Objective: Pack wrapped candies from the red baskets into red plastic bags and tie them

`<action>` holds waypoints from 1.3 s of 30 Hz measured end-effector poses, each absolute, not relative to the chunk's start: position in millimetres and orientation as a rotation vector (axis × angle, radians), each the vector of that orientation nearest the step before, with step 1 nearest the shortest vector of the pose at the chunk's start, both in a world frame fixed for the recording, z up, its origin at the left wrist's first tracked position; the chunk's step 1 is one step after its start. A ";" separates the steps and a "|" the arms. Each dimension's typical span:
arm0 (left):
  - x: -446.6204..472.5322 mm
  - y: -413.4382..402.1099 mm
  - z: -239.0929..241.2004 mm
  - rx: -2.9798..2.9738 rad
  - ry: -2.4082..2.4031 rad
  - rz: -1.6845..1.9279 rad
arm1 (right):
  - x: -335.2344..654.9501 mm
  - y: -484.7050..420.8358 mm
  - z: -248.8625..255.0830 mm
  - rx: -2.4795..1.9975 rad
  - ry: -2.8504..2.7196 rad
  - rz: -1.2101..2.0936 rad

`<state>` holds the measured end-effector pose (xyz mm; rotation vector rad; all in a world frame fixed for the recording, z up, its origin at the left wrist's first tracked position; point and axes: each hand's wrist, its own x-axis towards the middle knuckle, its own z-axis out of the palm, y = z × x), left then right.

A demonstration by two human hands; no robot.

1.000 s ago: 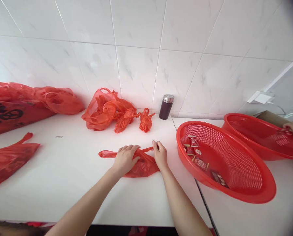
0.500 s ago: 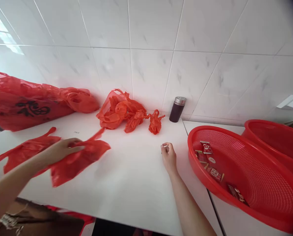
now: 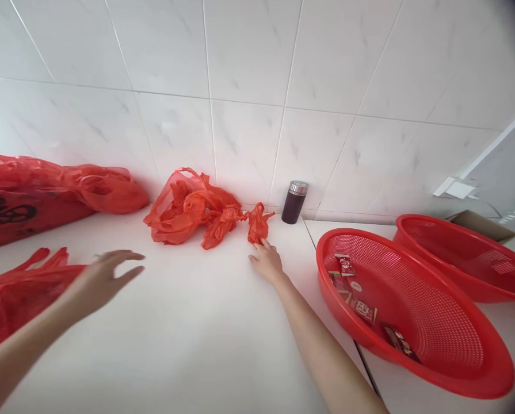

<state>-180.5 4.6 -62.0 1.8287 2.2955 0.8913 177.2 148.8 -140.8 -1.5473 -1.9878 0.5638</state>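
My left hand (image 3: 110, 276) hovers above the white table with thumb and fingers apart, holding nothing. Just left of it lie flat red plastic bags (image 3: 28, 293), partly covered by my forearm. My right hand (image 3: 266, 260) reaches out to a small knotted red plastic bag (image 3: 257, 223) near the wall. Its fingertips are at the bag's lower edge, fingers stretched; whether they touch it I cannot tell. A larger crumpled heap of red plastic bags (image 3: 188, 210) sits to the left of the small one.
A dark flask (image 3: 294, 204) with a silver lid stands by the tiled wall. On the right is a red plastic basket (image 3: 447, 293) holding several wrapped snacks (image 3: 363, 310), with a second red basket (image 3: 464, 253) behind. A big printed red bag (image 3: 37, 195) lies far left.
My left hand has let go of the red bag, which now lies at the left, and opened. My right hand has moved forward and left to the small knotted bag. The view has turned right.
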 end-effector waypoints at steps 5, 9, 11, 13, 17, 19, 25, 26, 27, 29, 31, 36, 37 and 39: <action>-70.5 46.4 -81.3 1.322 1.695 0.721 | 178.5 108.1 -140.6 -1.481 -2.050 0.635; -7.7 67.8 -101.3 1.128 1.444 0.733 | 193.3 44.6 -131.9 -1.189 -2.005 0.951; 8.4 69.8 -108.9 1.082 1.358 0.825 | 203.6 18.3 -128.5 -1.063 -1.947 1.071; 13.1 63.9 -113.9 1.033 1.303 0.947 | 216.1 1.8 -130.6 -1.069 -1.846 1.105; -0.2 34.3 -118.4 0.932 1.264 1.160 | 240.6 -4.6 -147.5 -1.235 -1.528 1.142; -8.6 17.3 -119.8 0.921 1.268 1.201 | 245.6 -2.2 -150.4 -1.275 -1.484 1.132; -5.5 -20.1 -117.3 0.918 1.430 1.290 | 222.1 -18.0 -95.0 -1.123 -1.468 0.566; 0.4 -25.7 -113.8 0.929 1.478 1.305 | 214.8 -24.4 -82.9 -1.068 -1.520 0.534; 7.2 -31.2 -109.3 0.948 1.511 1.316 | 207.3 -30.6 -72.9 -1.019 -1.595 0.536; 20.9 -41.9 -98.8 0.994 1.483 1.306 | 194.4 -39.4 -62.5 -0.957 -1.776 0.572; 28.9 -50.6 -91.4 1.009 1.366 1.263 | 188.5 -40.2 -65.9 -0.957 -1.894 0.605; 0.0 -57.8 -110.6 0.843 1.205 1.257 | 214.3 -16.5 -99.8 -1.182 -1.578 0.840; -11.4 -57.8 -118.3 0.780 1.211 1.301 | 222.1 -11.8 -104.6 -1.201 -1.428 0.908; -32.5 -58.8 -129.4 0.681 1.254 1.382 | 234.1 -6.1 -109.5 -1.155 -1.158 1.056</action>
